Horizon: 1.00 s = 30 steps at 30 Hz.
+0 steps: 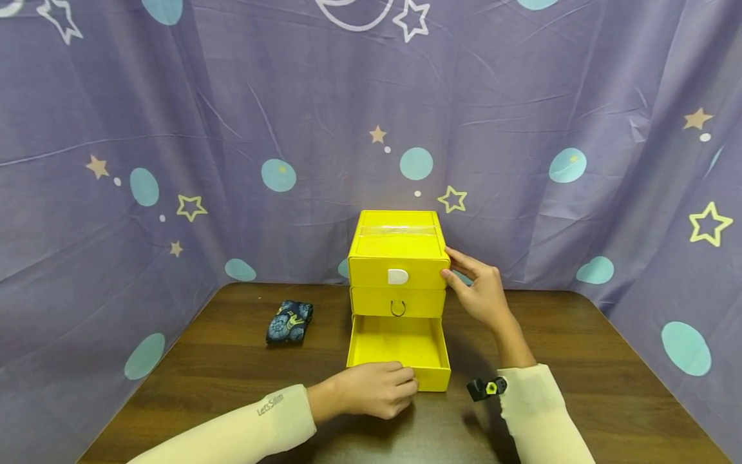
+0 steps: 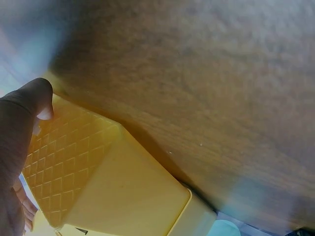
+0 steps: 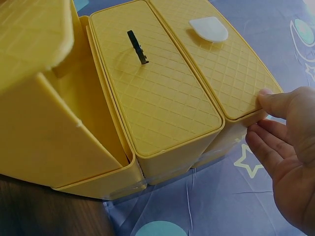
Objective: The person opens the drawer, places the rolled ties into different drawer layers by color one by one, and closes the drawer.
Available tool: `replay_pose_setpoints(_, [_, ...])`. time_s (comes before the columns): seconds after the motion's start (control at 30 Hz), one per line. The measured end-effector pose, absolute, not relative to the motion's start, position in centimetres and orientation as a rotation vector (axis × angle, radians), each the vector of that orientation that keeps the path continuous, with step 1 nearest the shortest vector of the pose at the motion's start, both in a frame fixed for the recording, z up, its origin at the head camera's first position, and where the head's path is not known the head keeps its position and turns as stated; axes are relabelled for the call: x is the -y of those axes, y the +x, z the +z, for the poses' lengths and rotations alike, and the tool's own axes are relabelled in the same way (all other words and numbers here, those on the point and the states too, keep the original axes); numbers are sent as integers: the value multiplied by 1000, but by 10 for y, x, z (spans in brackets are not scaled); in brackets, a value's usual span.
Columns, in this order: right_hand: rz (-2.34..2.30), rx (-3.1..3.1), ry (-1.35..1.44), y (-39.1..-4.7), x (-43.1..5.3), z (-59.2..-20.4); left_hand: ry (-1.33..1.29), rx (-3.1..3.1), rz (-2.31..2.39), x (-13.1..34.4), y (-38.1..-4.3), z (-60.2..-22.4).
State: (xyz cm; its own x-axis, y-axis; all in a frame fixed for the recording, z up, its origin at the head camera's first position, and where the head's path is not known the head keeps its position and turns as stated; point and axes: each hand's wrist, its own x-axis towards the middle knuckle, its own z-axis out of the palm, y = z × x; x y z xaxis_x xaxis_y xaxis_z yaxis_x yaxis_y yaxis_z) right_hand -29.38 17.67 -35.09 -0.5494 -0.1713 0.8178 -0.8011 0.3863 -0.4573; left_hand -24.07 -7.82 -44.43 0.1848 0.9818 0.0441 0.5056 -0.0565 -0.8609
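Note:
A small yellow plastic drawer cabinet (image 1: 400, 241) has its bottom drawer (image 1: 435, 380) pulled out, and the inside that shows holds nothing. My left hand (image 1: 377, 390) grips the front of that drawer with curled fingers; the left wrist view shows the thumb against the patterned drawer front (image 2: 74, 152). At the cabinet's upper right front corner, my right hand (image 1: 484, 293) holds on, thumb on the front and fingers along the side. The top drawer, with a white tab (image 1: 397, 276), and the middle drawer, with a dark ring pull (image 1: 397, 309), are closed.
A folded dark blue patterned cloth (image 1: 290, 321) lies on the brown wooden table (image 1: 243, 386), left of the cabinet. Behind and beside the table hangs a purple curtain (image 1: 324, 116) with stars and dots. A black device (image 1: 487, 388) sits at the right wrist.

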Motion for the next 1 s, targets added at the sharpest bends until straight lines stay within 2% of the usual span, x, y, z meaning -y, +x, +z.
replay_pose_setpoints(1.0, [1184, 1962, 838, -292, -177, -351, -1698, 1371, 690, 74, -229, -449])
